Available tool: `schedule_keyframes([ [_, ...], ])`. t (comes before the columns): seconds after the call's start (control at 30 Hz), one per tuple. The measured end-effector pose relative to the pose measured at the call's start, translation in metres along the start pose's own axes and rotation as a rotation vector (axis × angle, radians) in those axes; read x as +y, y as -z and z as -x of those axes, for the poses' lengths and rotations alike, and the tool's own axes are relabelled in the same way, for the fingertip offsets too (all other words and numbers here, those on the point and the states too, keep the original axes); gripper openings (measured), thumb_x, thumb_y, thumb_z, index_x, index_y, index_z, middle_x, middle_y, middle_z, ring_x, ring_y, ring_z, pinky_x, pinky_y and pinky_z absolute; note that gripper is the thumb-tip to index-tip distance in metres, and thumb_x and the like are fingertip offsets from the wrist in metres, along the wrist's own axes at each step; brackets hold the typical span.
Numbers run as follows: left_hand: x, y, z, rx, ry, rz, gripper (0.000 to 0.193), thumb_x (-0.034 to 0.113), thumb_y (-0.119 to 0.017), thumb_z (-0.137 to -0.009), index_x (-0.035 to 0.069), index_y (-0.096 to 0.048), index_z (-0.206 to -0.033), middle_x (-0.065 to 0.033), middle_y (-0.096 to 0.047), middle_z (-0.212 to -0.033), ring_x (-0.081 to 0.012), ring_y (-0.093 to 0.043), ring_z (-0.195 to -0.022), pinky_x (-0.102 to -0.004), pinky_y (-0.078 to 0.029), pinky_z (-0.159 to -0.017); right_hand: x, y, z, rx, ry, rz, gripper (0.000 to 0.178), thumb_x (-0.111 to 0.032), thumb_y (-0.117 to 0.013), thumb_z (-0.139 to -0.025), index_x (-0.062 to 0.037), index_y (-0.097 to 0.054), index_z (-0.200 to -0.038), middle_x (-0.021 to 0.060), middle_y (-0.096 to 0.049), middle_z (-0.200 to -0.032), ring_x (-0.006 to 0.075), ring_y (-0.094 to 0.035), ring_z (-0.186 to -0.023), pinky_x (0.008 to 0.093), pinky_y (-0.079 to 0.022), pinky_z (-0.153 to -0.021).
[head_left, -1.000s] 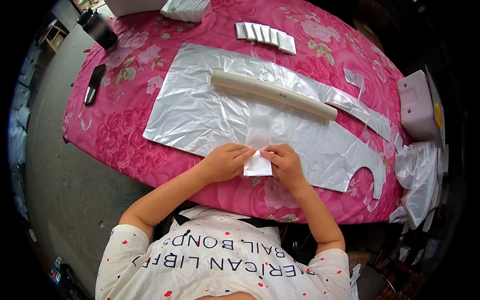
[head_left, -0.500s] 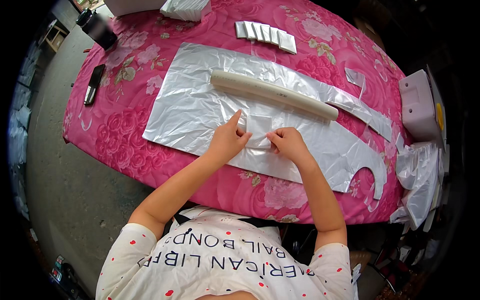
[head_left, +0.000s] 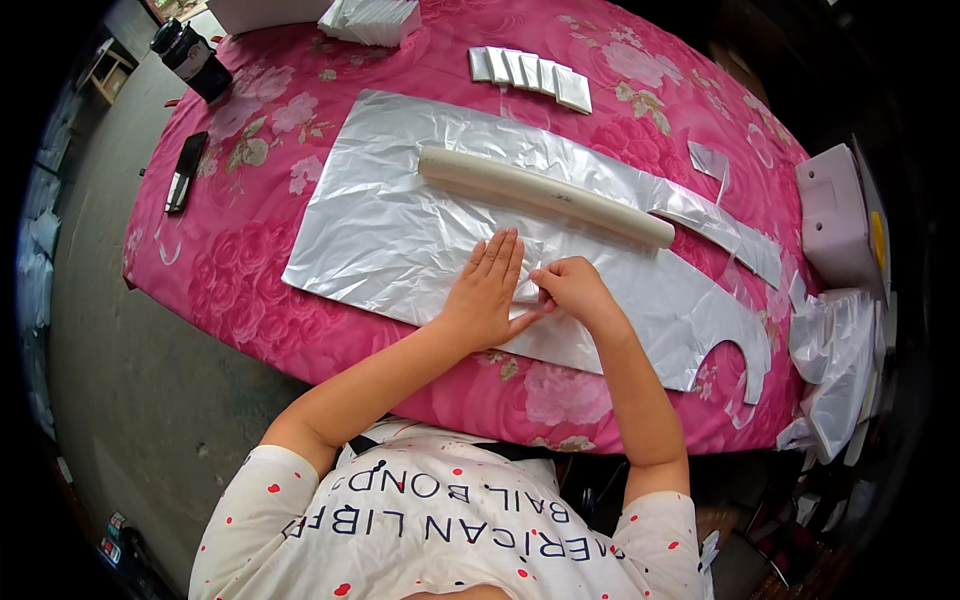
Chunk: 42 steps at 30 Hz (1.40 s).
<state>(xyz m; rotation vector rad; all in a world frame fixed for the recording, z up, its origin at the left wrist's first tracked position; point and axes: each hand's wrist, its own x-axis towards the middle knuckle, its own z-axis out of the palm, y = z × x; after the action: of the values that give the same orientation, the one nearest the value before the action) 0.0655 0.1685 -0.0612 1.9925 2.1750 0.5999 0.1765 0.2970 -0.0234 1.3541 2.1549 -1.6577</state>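
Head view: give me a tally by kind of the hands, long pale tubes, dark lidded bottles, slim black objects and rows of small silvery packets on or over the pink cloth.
Hands: 2 (left hand, right hand)
Long pale tube: 1
Dark lidded bottle: 1
Slim black object: 1
Row of small silvery packets: 1
Total: 6

Apparent small workshop, as evidenced by bare grey floor (head_left: 110, 340), work table (head_left: 245, 290), silvery sheet (head_left: 365, 200), rowed packets (head_left: 530, 76) and bunched plastic (head_left: 830, 335).

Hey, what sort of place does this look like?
Probably a small, informal workroom, judging by the table's pink floral tablecloth, the silvery plastic sheeting spread on it, and the neat row of folded plastic packets.
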Motion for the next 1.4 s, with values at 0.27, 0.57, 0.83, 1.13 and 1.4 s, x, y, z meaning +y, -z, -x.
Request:
schedule_keyframes([
  [0.27,-0.001,-0.003,0.001,-0.015,-0.011,0.013,0.101,0.06,-0.053,-0.074,-0.01,-0.016,-0.137,-0.0257,-0.017,-0.144,-0.0347,-0.011,-0.137,-0.0439,-0.006,-0.111,-0.01,0.003,0.015,0.053,0.059,0.372,0.028,-0.027,-0.071,-0.069,-0.0012,-0.062,-0.064,0.0086,-0.06,-0.057,0.0162,-0.057,-0.05,0.0289,-0.044,-0.051],
  [0.57,-0.012,0.017,0.027,0.135,0.003,0.244,0.091,0.046,-0.061,-0.077,-0.001,-0.015,-0.141,-0.025,-0.013,-0.145,-0.0363,-0.007,-0.137,-0.0444,-0.01,-0.11,-0.014,-0.008,0.015,0.438,0.494,0.74,0.022,-0.023,-0.07,-0.069,-0.0041,-0.062,-0.077,0.0098,-0.064,-0.081,0.0263,-0.061,-0.076,0.0363,-0.049,-0.065],
  [0.83,-0.047,0.089,0.16,-0.548,0.734,1.275,0.026,0.015,-0.05,-0.092,-0.003,-0.059,-0.107,-0.0131,-0.065,-0.099,-0.0177,-0.062,-0.094,-0.0286,-0.047,-0.085,-0.002,-0.071,-0.016,0.364,0.858,0.686,0.06,-0.035,-0.053,-0.086,-0.0019,-0.036,-0.133,0.0193,-0.032,-0.14,0.034,-0.03,-0.129,0.0439,-0.024,-0.105],
  [1.13,-0.015,0.053,0.23,-0.15,1.219,1.774,0.034,0.029,-0.047,-0.094,-0.001,-0.058,-0.106,-0.0144,-0.061,-0.108,-0.0202,-0.059,-0.099,-0.0302,-0.047,-0.084,-0.012,-0.206,0.067,-0.08,0.868,0.385,0.066,-0.042,-0.042,-0.091,-0.0019,-0.023,-0.14,0.0213,-0.017,-0.146,0.0355,-0.011,-0.137,0.0481,-0.01,-0.109],
  [1.4,-0.053,0.072,0.226,-0.63,1.035,0.957,0.031,0.031,-0.063,-0.083,0.003,-0.066,-0.094,-0.0073,-0.068,-0.084,-0.0136,-0.065,-0.071,-0.0287,-0.049,-0.047,-0.028,-0.178,0.081,-0.338,1.015,0.534,0.055,-0.034,-0.052,-0.084,-0.0067,-0.042,-0.131,0.0204,-0.013,-0.147,0.0381,-0.004,-0.137,0.0542,-0.005,-0.107],
])
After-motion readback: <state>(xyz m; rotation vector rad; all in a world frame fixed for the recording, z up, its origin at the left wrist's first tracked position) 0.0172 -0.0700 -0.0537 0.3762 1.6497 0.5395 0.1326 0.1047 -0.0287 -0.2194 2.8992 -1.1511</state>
